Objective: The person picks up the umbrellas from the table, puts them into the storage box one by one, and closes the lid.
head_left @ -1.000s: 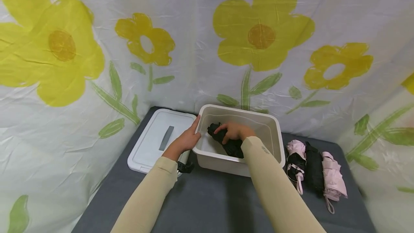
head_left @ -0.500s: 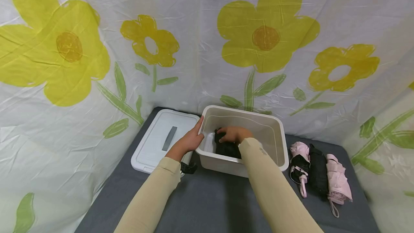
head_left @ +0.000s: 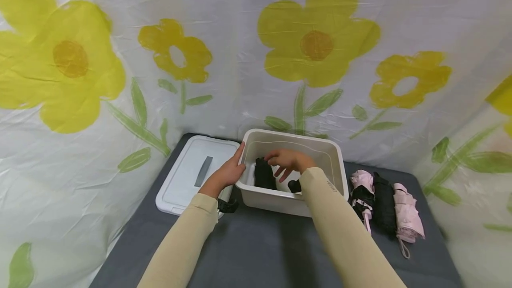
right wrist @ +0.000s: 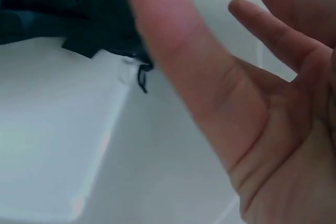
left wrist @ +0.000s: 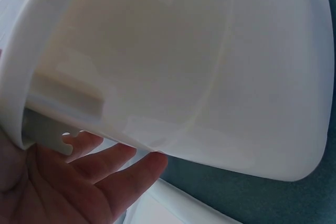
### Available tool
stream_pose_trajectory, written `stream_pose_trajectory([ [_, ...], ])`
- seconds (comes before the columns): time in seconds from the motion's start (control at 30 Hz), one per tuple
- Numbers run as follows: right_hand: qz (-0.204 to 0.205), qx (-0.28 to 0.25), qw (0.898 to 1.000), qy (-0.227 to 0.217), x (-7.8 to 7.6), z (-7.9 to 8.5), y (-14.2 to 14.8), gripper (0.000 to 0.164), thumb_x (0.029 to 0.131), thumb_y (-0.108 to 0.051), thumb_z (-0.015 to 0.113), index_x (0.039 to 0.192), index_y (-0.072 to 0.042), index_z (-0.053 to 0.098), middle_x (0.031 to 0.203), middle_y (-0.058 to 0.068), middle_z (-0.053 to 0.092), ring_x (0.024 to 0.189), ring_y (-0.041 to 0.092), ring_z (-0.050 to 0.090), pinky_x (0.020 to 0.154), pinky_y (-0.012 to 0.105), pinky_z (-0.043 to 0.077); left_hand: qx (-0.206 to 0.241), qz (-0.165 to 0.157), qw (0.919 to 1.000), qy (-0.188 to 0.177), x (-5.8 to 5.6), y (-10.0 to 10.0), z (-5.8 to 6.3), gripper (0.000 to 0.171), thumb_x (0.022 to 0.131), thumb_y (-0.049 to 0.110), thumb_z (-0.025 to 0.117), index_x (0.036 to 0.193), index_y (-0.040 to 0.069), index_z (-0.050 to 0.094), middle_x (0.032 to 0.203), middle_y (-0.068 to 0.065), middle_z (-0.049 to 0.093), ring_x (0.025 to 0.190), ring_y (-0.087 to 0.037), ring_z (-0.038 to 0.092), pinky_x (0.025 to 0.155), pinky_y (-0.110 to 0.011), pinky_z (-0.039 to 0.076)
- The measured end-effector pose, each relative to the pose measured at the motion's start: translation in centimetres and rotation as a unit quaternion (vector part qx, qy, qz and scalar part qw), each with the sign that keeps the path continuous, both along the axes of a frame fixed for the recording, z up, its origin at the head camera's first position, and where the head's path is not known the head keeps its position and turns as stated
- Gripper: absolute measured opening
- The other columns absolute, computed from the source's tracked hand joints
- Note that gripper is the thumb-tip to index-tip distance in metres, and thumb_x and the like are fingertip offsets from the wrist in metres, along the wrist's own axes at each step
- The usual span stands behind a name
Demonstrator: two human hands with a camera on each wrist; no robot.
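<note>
A pale plastic storage box [head_left: 294, 208] stands on the dark table. My left hand [head_left: 228, 172] grips its left rim; the left wrist view shows the fingers [left wrist: 131, 179] lying against the outer wall beneath the rim. Inside the box, at its left end, lies a black folded umbrella [head_left: 264, 176]. My right hand [head_left: 291, 162] is over the box just right of the umbrella, fingers spread and nothing between them. In the right wrist view, the dark fabric of the umbrella [right wrist: 68, 3] shows past a fingertip, with a small cord loop hanging from it.
The white box lid [head_left: 184, 172] with its grey handle lies left of the box. Right of the box, a pink-and-black folded umbrella [head_left: 362, 192], a black one [head_left: 385, 206] and a pink one [head_left: 407, 214] lie side by side. A flowered curtain [head_left: 236, 57] hangs behind.
My right hand has laid the black umbrella down against the left end of the box, turning it more lengthwise, and has let go of it. My left hand stays at the rim.
</note>
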State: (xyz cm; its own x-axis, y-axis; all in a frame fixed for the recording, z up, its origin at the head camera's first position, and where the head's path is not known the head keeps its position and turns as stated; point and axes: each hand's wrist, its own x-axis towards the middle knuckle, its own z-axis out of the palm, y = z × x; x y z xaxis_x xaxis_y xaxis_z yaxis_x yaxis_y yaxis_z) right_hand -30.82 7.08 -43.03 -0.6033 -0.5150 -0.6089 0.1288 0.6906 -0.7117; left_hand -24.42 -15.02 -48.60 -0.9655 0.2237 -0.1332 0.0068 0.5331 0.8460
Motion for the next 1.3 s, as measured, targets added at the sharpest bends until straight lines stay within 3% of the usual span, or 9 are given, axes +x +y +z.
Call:
stream_pose_trajectory([
  [0.4,0.062,0.052,0.992,0.093,-0.1,3.2,0.4,0.042,0.104,-0.021,0.039,0.146,-0.016,0.043,0.149,0.018,0.041,0.125,0.041,0.053,0.074,0.041,0.058,0.008,-0.005,0.9999,-0.014,-0.8,-1.6,0.0,0.074,0.098,0.014,0.033,0.155,0.033,-0.009,0.163,-0.014,0.006,0.148,-0.034,0.015,0.116,-0.054,0.021],
  [0.53,0.099,0.068,0.981,0.15,0.3,4.1,0.9,0.042,0.103,-0.021,0.04,0.144,-0.017,0.046,0.146,0.016,0.046,0.121,0.036,0.056,0.075,0.039,0.057,0.004,-0.005,0.9999,-0.013,-0.9,-2.1,0.0,0.074,0.098,0.015,0.034,0.156,0.032,-0.01,0.163,-0.014,0.005,0.149,-0.034,0.013,0.117,-0.053,0.019],
  [0.77,0.133,0.079,0.959,0.238,1.2,5.3,2.5,0.041,0.102,-0.023,0.043,0.142,-0.019,0.049,0.133,0.011,0.057,0.094,0.02,0.058,0.077,0.036,0.052,0.018,-0.01,0.9996,-0.02,-1.4,-2.7,-0.1,0.075,0.097,0.013,0.033,0.155,0.031,-0.011,0.163,-0.017,0.004,0.148,-0.037,0.014,0.115,-0.056,0.022],
  [0.97,0.143,0.082,0.941,0.297,2.1,5.7,4.5,0.041,0.102,-0.023,0.045,0.142,-0.017,0.051,0.139,0.009,0.056,0.118,0.027,0.058,0.097,0.045,0.046,0.023,-0.009,0.9995,-0.018,-1.4,-2.8,-0.1,0.076,0.096,0.013,0.034,0.156,0.03,-0.011,0.163,-0.018,0.005,0.147,-0.037,0.016,0.114,-0.056,0.023],
  [1.3,0.107,0.039,0.943,0.313,3.6,5.7,7.8,0.041,0.102,-0.022,0.046,0.141,-0.011,0.051,0.139,0.015,0.055,0.128,0.034,0.051,0.101,0.05,0.043,0.022,-0.013,0.9996,-0.015,-1.4,-2.7,-0.1,0.075,0.097,0.011,0.033,0.156,0.028,-0.011,0.163,-0.018,0.002,0.148,-0.038,0.013,0.115,-0.057,0.021],
])
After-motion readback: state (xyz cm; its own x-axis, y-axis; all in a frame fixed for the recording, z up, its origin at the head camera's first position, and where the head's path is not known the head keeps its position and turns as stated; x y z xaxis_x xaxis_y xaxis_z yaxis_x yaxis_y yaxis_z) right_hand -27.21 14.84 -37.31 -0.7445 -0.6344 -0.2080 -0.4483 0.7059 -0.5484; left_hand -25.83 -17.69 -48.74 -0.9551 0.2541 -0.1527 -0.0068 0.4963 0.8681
